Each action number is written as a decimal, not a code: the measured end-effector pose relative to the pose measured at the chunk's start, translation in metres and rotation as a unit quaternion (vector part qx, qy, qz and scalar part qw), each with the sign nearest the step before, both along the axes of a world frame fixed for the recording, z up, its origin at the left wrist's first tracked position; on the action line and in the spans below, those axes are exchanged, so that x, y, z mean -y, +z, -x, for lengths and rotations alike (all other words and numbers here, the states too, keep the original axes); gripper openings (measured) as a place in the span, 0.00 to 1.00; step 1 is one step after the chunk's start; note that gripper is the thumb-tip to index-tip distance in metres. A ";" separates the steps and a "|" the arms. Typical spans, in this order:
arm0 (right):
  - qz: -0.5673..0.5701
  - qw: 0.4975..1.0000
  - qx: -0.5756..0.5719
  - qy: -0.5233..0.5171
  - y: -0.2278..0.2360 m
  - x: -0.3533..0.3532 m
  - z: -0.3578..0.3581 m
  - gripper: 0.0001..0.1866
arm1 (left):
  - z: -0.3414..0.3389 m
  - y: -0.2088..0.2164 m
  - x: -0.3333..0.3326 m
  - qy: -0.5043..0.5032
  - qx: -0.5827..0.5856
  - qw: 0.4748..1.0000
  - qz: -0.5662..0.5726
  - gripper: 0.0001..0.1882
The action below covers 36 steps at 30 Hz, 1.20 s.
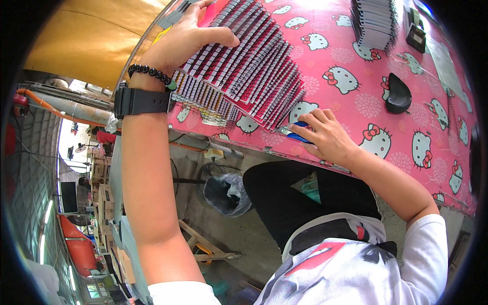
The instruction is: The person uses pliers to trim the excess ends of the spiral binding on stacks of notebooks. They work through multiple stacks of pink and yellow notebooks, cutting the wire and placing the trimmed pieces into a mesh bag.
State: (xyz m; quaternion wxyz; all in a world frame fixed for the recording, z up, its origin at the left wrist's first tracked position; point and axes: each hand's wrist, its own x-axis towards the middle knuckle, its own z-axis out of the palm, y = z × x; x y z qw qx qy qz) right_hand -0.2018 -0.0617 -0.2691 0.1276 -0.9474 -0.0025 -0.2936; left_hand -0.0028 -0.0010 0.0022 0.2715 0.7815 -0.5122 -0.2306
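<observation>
A leaning stack of spiral notebooks [249,63] with dark red and pink covers lies fanned out on the table, its wire-bound spines facing up and toward me. My left hand [195,38] grips the stack's left end, thumb across the wire loops; its other fingers are mostly hidden at the far side. In my right hand [317,133] is a pair of small pliers [294,133] with blue handles. The fingers wrap the handles, and the metal jaws point left at the lowest corner of the stack. Whether the jaws touch a wire is too small to tell.
More wire-bound notebooks [203,99] with yellowish edges sit under and beside the stack. Another notebook pile [373,23] stands at the far side of the pink patterned table [376,109]. A black curved piece [398,96] and a black device [416,35] lie at right. Below is a lined bin [227,193].
</observation>
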 end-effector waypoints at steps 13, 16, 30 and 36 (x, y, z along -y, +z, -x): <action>-0.010 1.000 -0.009 0.005 0.000 0.001 0.000 0.22 | 0.005 0.002 -0.002 0.016 0.013 1.000 -0.007 0.47; -0.081 0.996 -0.002 0.032 0.001 0.003 0.001 0.21 | 0.001 0.001 -0.001 0.018 0.032 0.999 -0.008 0.46; -0.212 0.966 -0.144 -0.025 0.030 -0.010 0.000 0.23 | 0.014 0.006 -0.007 -0.057 0.068 0.995 0.041 0.41; -0.132 0.990 -0.053 -0.016 0.006 -0.024 -0.003 0.24 | -0.003 -0.002 -0.001 -0.042 -0.022 0.998 0.035 0.44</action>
